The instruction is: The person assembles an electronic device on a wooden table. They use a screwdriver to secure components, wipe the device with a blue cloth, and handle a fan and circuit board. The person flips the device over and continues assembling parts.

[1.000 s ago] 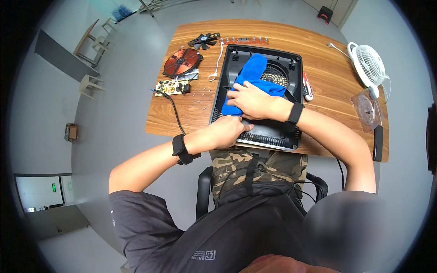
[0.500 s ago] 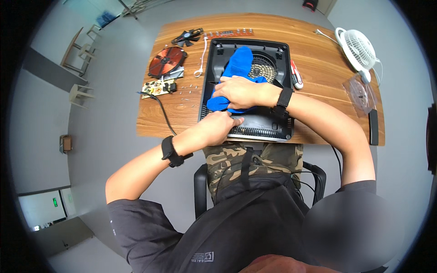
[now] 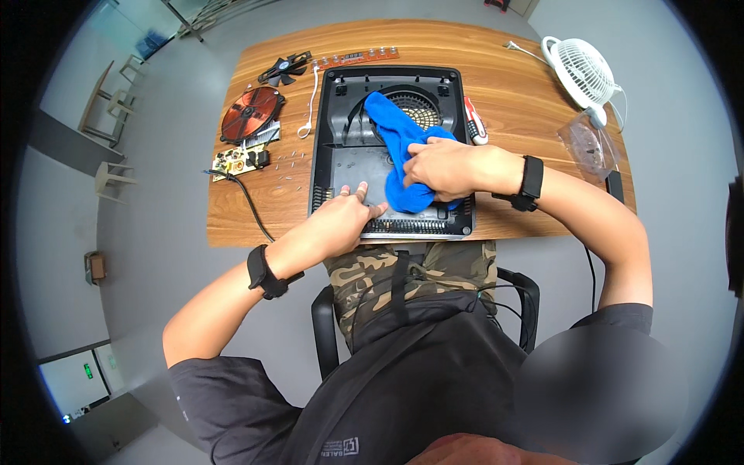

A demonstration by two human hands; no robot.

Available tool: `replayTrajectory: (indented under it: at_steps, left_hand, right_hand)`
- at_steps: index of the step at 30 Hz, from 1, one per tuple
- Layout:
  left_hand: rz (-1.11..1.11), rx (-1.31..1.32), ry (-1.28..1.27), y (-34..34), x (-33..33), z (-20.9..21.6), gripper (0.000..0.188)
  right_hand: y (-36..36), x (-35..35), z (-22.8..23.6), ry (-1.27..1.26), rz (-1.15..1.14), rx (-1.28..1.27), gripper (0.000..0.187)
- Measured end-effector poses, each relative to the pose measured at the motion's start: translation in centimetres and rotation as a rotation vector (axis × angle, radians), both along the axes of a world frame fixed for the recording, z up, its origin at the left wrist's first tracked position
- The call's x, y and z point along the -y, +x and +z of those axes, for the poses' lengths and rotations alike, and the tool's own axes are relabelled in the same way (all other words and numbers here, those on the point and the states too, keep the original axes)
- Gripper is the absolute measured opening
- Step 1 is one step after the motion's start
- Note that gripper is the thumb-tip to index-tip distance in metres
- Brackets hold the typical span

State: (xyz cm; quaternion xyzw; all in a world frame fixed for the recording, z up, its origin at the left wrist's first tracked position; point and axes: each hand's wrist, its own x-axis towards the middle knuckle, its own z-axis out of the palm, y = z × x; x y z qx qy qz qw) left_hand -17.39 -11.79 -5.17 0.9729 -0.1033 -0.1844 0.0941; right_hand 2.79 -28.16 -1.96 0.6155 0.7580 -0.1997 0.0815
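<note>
The left hand lies open over the near-left corner of the black rectangular plastic casing, at the brown wooden table's near edge. The right hand grips the bunched blue cloth, now shifted rightward, baring the casing's left floor.

The housing looked like plastic, largely smooth with a faint sheen; the cloth was soft and matt. The table showed wood grain, the coil disc glossy coppery metal.
</note>
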Motion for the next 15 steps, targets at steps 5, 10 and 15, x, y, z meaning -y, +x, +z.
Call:
replayTrajectory:
  at_steps: [5,10,15]
  left_hand:
    - [-0.011,0.019,0.01,-0.2,-0.1,0.0,0.085]
    - [0.004,0.038,-0.019,-0.2,0.2,-0.2,0.079]
    - [-0.018,0.038,-0.006,0.5,0.8,-0.8,0.068]
  right_hand:
    - [0.6,1.7,1.6,-0.115,0.058,0.198,0.033]
    - [1.6,2.7,0.8,0.145,0.092,0.3,0.013]
    - [2.8,3.2,1.0,0.164,0.018,0.357,0.021]
